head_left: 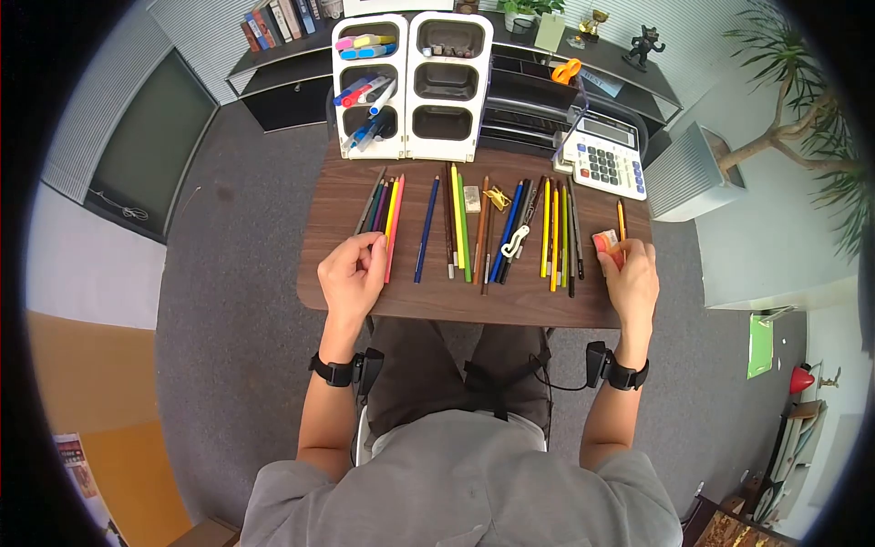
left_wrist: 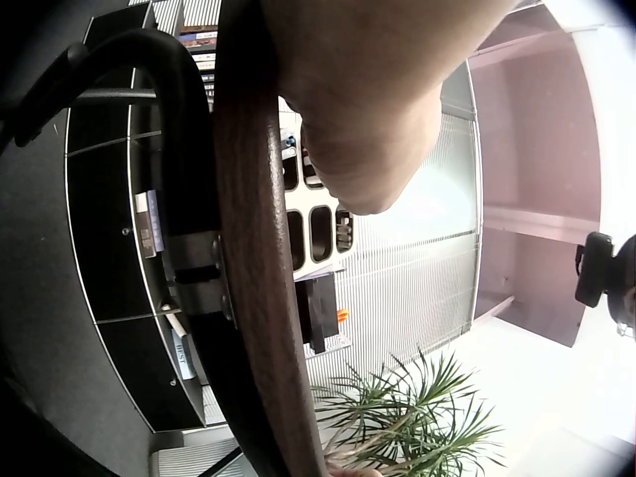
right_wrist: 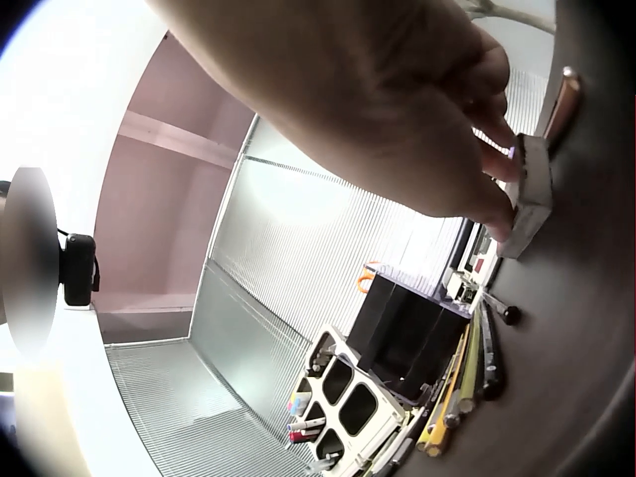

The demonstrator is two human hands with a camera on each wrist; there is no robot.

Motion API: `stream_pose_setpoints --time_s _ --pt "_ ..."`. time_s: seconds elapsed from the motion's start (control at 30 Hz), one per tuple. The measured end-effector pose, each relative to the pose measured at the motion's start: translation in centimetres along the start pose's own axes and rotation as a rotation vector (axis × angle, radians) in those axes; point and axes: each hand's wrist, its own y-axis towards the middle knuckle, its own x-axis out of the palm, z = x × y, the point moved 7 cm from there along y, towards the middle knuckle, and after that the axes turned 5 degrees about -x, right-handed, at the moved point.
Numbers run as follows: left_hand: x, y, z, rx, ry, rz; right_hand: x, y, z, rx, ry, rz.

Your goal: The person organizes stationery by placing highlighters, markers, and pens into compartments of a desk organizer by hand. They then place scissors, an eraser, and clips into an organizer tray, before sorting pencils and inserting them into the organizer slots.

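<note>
At the table's right side, my right hand pinches a red and white block beside an upright-lying pencil. In the right wrist view the fingertips of the right hand hold the block's pale side at the tabletop. My left hand rests near the front left edge, fingers curled, by the lower ends of a group of colored pencils; whether it touches them is unclear. In the left wrist view the left hand shows above the table edge, its fingertips hidden.
Rows of pencils lie across the brown table, with a gray eraser, gold clip and white clip among them. Behind stand a white organizer with pens, a calculator and orange scissors.
</note>
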Motion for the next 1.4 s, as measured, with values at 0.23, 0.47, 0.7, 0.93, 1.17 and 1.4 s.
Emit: stream_pose_setpoints --time_s 0.23,0.47,0.7,0.93,1.17,1.4 --pt "-0.1 0.0 0.1 0.011 0.034 0.011 -0.2 0.1 -1.7 -0.007 0.123 -0.114" --pt "-0.3 0.2 0.7 0.023 -0.006 0.025 -3.3 2.1 -5.5 -0.251 0.107 -0.152" --pt "-0.4 0.2 0.8 0.058 0.01 0.024 -9.4 10.1 -14.6 -0.648 0.225 0.099" --pt "-0.5 0.2 0.9 0.047 0.013 0.02 -2.0 17.2 -17.5 -0.87 -0.181 -0.048" --pt "-0.5 0.2 0.9 0.064 0.022 0.009 0.4 17.2 -17.9 -0.872 -0.341 -0.084" --pt "-0.4 0.2 0.9 0.057 0.033 0.005 -1.1 16.3 -18.9 -0.966 -0.392 0.139"
